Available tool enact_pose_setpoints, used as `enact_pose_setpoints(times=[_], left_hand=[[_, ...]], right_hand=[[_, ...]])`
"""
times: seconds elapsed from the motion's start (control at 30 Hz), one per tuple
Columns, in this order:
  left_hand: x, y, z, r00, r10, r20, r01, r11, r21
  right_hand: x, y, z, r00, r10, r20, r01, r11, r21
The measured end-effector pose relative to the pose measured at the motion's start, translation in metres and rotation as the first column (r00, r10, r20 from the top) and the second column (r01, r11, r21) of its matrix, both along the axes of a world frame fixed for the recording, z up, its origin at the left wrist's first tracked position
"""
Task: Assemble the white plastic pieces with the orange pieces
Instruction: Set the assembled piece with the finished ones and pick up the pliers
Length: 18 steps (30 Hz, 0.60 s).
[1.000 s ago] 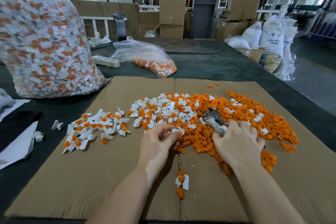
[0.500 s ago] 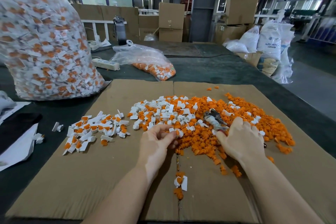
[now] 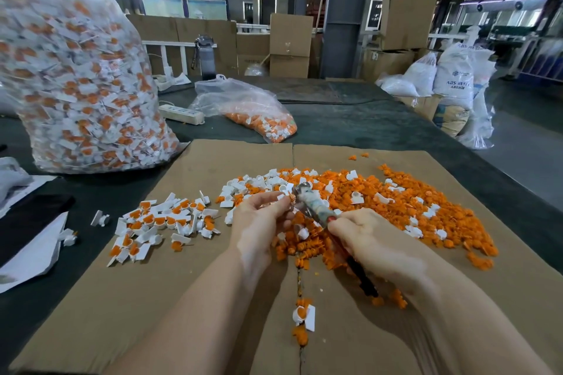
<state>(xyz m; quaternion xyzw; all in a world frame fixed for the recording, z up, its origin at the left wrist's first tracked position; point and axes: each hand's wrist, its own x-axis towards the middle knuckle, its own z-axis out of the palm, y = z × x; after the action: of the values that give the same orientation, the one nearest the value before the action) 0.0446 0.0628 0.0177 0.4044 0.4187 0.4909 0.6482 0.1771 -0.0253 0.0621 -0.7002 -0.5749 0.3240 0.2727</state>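
Observation:
A heap of loose orange pieces (image 3: pixel 396 201) mixed with white plastic pieces (image 3: pixel 259 183) lies on a cardboard sheet (image 3: pixel 152 298). My left hand (image 3: pixel 259 222) pinches a small white piece with orange at its fingertips, raised above the heap. My right hand (image 3: pixel 368 240) grips the handles of pliers (image 3: pixel 313 204), whose jaws meet the piece my left hand holds. A pile of joined white-and-orange pieces (image 3: pixel 161 222) sits to the left. One joined piece (image 3: pixel 303 315) lies alone near me.
A big clear bag (image 3: pixel 76 85) full of joined pieces stands at the left. A smaller bag (image 3: pixel 253 113) and a power strip (image 3: pixel 182 114) lie behind the cardboard. White paper (image 3: pixel 33 250) lies at the left edge. Boxes and sacks stand in the background.
My right hand has lifted the pliers off the heap and swung their jaws left to the piece. My left hand has risen slightly with that piece.

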Motion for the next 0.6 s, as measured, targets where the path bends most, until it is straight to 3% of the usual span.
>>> enact_pose_setpoints(times=[0.3, 0.6], left_hand=[[-0.0005, -0.0002, -0.0036, 0.998, 0.029, -0.059, -0.03, 0.999, -0.018], [0.001, 0.0011, -0.0019, 0.998, 0.05, -0.029, -0.051, 0.997, -0.049]], right_hand=[[-0.0003, -0.0027, 0.0007, 0.995, 0.001, -0.1, -0.01, 0.995, -0.095], [-0.005, -0.0002, -0.0007, 0.994, 0.039, 0.103, -0.036, 0.999, -0.037]])
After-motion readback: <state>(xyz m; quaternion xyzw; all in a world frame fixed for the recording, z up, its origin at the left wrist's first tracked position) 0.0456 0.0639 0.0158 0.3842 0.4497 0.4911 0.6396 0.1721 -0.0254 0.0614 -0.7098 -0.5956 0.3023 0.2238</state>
